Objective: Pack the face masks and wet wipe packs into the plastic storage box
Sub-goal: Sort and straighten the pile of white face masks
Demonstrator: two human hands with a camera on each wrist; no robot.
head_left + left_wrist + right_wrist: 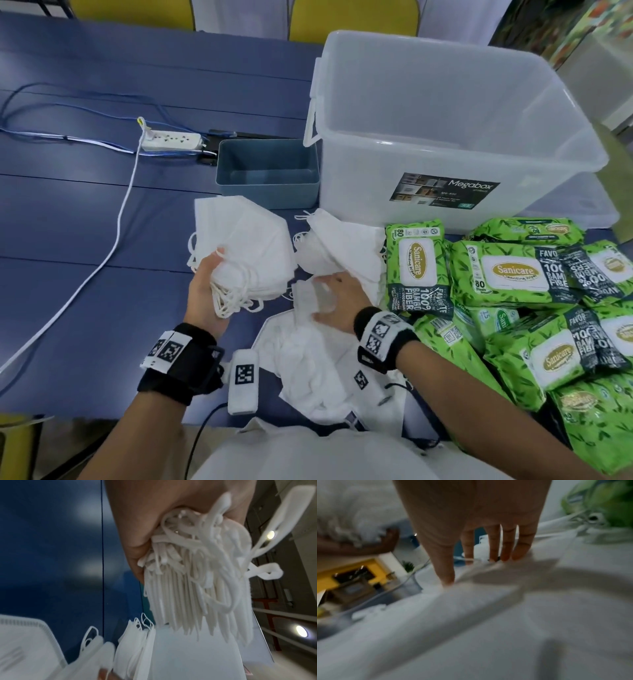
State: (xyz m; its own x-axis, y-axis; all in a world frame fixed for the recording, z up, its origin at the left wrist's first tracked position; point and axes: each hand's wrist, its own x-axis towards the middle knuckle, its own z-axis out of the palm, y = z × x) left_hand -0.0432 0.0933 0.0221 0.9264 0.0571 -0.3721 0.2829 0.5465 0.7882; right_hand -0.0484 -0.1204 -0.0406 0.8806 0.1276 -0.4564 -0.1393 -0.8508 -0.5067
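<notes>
My left hand (205,291) grips a mask stack (245,246) mid-frame; right hand (337,301) flat on loose masks (308,359). Dangling loops may snag, spilling the stack short of the box (445,113).

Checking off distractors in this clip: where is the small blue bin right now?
In the head view the small blue bin stands left of the clear storage box, seemingly against its wall, with the white power strip to its left and face masks lying in front.

bench: blue bench (85,212), panel seams running across it
chairs: yellow chairs (352,17) beyond the bench's far edge
lights: round ceiling lights (301,631), lit
</notes>
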